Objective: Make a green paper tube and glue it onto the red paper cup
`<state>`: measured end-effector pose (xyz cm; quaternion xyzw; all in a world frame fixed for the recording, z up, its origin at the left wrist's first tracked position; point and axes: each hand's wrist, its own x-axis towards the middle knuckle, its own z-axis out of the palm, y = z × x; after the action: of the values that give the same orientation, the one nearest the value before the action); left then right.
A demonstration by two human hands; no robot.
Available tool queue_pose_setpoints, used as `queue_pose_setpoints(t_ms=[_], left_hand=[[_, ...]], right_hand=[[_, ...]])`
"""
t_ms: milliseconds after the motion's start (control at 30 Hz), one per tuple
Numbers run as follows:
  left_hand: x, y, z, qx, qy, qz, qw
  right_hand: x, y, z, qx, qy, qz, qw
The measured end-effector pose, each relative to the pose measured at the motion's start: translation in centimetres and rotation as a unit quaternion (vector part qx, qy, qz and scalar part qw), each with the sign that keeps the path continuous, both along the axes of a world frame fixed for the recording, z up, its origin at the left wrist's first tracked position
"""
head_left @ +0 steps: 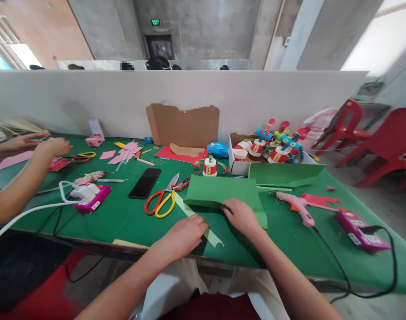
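My right hand [242, 217] has its fingers closed on the near edge of a folded green paper sheet [228, 189], which bulges up off the table. Over a pale green paper strip [213, 238] lies my left hand [185, 232], its fingers bent together on the strip; the fingertips are partly hidden. Scissors [161, 200] with one red and one yellow handle lie left of the sheet, blades partly spread. Just behind the sheet stands a small paper-cup figure [210, 166] with springy paper arms.
A black phone [145, 183] lies left of the scissors. On the right are another green sheet [286, 173], a pink glue gun [298, 206] and a purple power strip [361, 231]. A box [239, 168] holds several finished figures. At far left, another person's hands [54, 146] work.
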<state>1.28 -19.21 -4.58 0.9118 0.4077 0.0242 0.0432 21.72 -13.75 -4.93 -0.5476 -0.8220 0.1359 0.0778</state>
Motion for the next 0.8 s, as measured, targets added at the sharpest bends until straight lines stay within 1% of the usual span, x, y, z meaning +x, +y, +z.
queue_pose_setpoints(t_ms=[33, 133, 233, 300, 367, 400, 433, 467, 500, 533, 567, 600, 633, 667, 700, 733, 767, 800], left_hand=[[0.0, 0.1, -0.2, 0.0, 0.018, -0.004, 1.0], [0.8, 0.6, -0.7, 0.035, 0.068, 0.001, 0.997], [1.3, 0.8, -0.5, 0.053, 0.078, -0.014, 0.995], [1.1, 0.8, 0.4, 0.043, 0.024, -0.042, 0.998], [0.2, 0.9, 2.2, 0.035, -0.101, -0.042, 0.993], [-0.5, 1.2, 3.4, 0.04, -0.183, -0.016, 0.982], [-1.2, 1.7, 4.7, 0.061, -0.264, 0.027, 0.962], [-2.1, 2.5, 6.0, 0.105, -0.328, 0.096, 0.934], [-3.0, 3.5, 7.3, 0.169, -0.372, 0.167, 0.897], [-3.9, 4.8, 8.5, 0.235, -0.397, 0.233, 0.856], [-4.8, 6.3, 9.4, 0.306, -0.407, 0.281, 0.813], [-5.6, 7.9, 10.2, 0.379, -0.403, 0.302, 0.777], [-6.3, 9.6, 10.6, 0.439, -0.379, 0.309, 0.754], [-6.8, 11.4, 10.8, 0.484, -0.346, 0.311, 0.741], [-7.2, 13.1, 10.8, 0.508, -0.305, 0.311, 0.743], [-7.3, 14.7, 10.5, 0.511, -0.259, 0.308, 0.759], [-7.2, 16.2, 9.9, 0.495, -0.209, 0.308, 0.785], [-6.9, 17.5, 9.2, 0.456, -0.155, 0.312, 0.819]], right_hand=[[0.0, 0.0, 0.0, 0.001, 0.002, -0.003, 1.0], [0.0, 0.0, -0.2, 0.002, 0.012, -0.005, 1.0], [0.2, 0.1, -0.3, 0.005, 0.013, -0.009, 1.0], [0.4, -0.1, -0.2, 0.008, 0.004, -0.009, 1.0], [0.4, -0.6, -0.1, 0.012, -0.017, 0.003, 1.0], [0.3, -1.0, -0.1, 0.014, -0.029, 0.012, 0.999], [0.1, -1.5, -0.1, 0.018, -0.041, 0.024, 0.999], [-0.2, -2.0, -0.2, 0.023, -0.05, 0.038, 0.998], [-0.5, -2.5, -0.4, 0.027, -0.055, 0.051, 0.997], [-0.9, -3.0, -0.6, 0.033, -0.055, 0.064, 0.996], [-1.1, -3.5, -1.0, 0.038, -0.051, 0.075, 0.995], [-1.4, -3.9, -1.4, 0.045, -0.044, 0.083, 0.995], [-1.5, -4.2, -1.8, 0.053, -0.034, 0.091, 0.994], [-1.5, -4.4, -2.3, 0.061, -0.021, 0.099, 0.993], [-1.4, -4.6, -2.7, 0.067, -0.005, 0.107, 0.992], [-1.3, -4.7, -3.0, 0.07, 0.011, 0.114, 0.991], [-1.2, -4.7, -3.3, 0.068, 0.027, 0.119, 0.99], [-1.0, -4.7, -3.5, 0.064, 0.039, 0.122, 0.99]])
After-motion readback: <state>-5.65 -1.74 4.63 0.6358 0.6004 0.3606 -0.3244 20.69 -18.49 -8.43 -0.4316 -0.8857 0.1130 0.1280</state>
